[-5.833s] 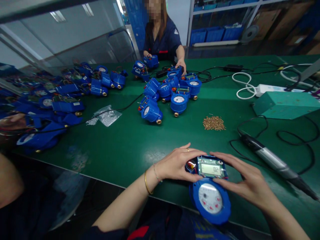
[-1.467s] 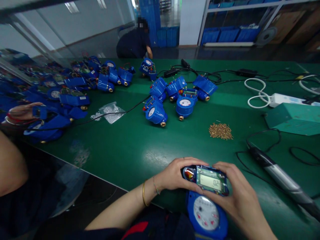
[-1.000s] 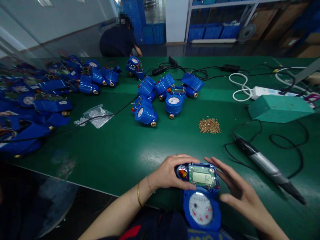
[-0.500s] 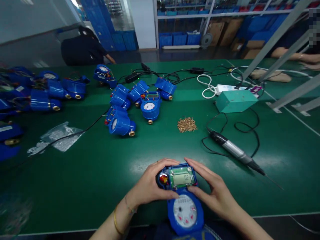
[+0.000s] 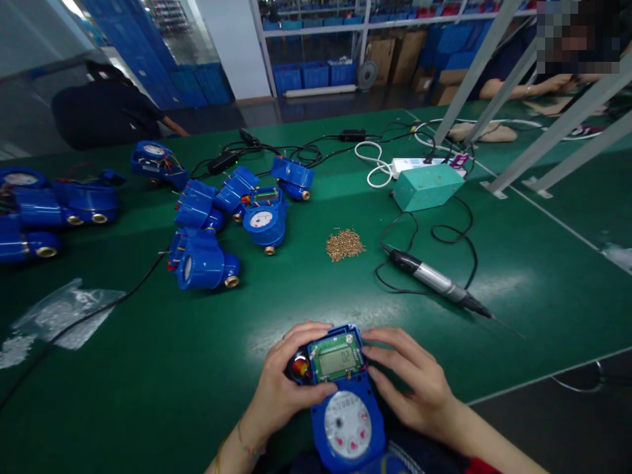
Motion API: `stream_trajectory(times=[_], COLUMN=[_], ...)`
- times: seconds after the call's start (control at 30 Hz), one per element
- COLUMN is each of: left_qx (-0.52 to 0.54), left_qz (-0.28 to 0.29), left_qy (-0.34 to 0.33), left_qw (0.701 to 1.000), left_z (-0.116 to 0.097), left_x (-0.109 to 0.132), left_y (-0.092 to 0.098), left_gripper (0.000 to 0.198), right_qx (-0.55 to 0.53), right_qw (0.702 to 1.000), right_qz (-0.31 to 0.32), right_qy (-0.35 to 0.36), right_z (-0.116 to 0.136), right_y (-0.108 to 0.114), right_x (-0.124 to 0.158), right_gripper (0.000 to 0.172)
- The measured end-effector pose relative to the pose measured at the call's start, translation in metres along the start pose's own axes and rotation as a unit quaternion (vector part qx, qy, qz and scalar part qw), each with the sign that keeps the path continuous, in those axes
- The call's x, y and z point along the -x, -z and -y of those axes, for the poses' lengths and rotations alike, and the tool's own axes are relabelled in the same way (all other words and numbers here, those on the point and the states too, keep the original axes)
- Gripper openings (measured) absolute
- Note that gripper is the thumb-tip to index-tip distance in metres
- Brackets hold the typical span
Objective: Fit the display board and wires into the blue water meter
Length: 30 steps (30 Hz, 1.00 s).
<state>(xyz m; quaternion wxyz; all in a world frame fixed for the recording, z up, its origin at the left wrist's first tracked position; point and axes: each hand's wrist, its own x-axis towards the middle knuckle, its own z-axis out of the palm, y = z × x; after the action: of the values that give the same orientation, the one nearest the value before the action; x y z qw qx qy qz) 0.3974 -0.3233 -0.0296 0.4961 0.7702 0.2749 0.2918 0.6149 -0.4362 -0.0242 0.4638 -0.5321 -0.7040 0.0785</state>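
A blue water meter (image 5: 348, 421) with a round white dial is at the table's front edge, its top housing uncovered. In that housing sit a green circuit board with a small display (image 5: 338, 360) and, to its left, a round recess with red and yellow parts (image 5: 300, 366). My left hand (image 5: 286, 378) grips the meter's left side, thumb across the front below the display. On the right side, my right hand (image 5: 415, 375) rests its fingertips and thumb against the housing's edge, fingers slightly parted. The meter's lower end is partly hidden by the frame's bottom.
Several other blue meters (image 5: 205, 263) stand at centre-left and far left. A pile of small brass-coloured screws (image 5: 344, 245) lies ahead, with a corded electric screwdriver (image 5: 439, 280) right of it. Beyond are a turquoise box (image 5: 428, 186), a plastic bag (image 5: 74, 316), cables and metal supports. Two people sit across.
The view has turned right, so the table things shift left. My right thumb has moved off the meter's front to its right edge. The meter is tilted a little more.
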Motion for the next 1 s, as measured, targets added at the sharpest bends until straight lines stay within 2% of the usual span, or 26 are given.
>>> stream_trajectory(times=[0.3,0.47,0.6,0.77,1.0], left_qx=[-0.008,0.008,0.012,0.012,0.012], left_qz=[-0.023,-0.020,-0.021,-0.043,-0.062], left_qy=[-0.025,-0.024,-0.022,-0.034,-0.051], left_qw=[0.999,0.999,0.999,0.998,0.997], left_z=[0.007,0.006,0.006,0.008,0.013], left_x=[0.000,-0.002,-0.002,-0.001,-0.001], left_y=[-0.005,-0.005,-0.004,-0.005,-0.008], left_gripper=[0.056,0.055,0.055,0.056,0.059], right_qx=[0.032,0.031,0.029,0.040,-0.014], right_qw=[0.998,0.997,0.998,0.997,1.000], right_qz=[-0.024,0.011,0.009,-0.007,0.008], right_qy=[0.044,0.069,0.051,0.060,-0.023], right_z=[0.003,-0.002,-0.005,-0.004,0.008], right_y=[-0.001,0.002,0.002,-0.004,0.000], right_x=[-0.003,-0.001,0.000,0.004,-0.003], right_gripper=[0.022,0.020,0.013,0.026,0.026])
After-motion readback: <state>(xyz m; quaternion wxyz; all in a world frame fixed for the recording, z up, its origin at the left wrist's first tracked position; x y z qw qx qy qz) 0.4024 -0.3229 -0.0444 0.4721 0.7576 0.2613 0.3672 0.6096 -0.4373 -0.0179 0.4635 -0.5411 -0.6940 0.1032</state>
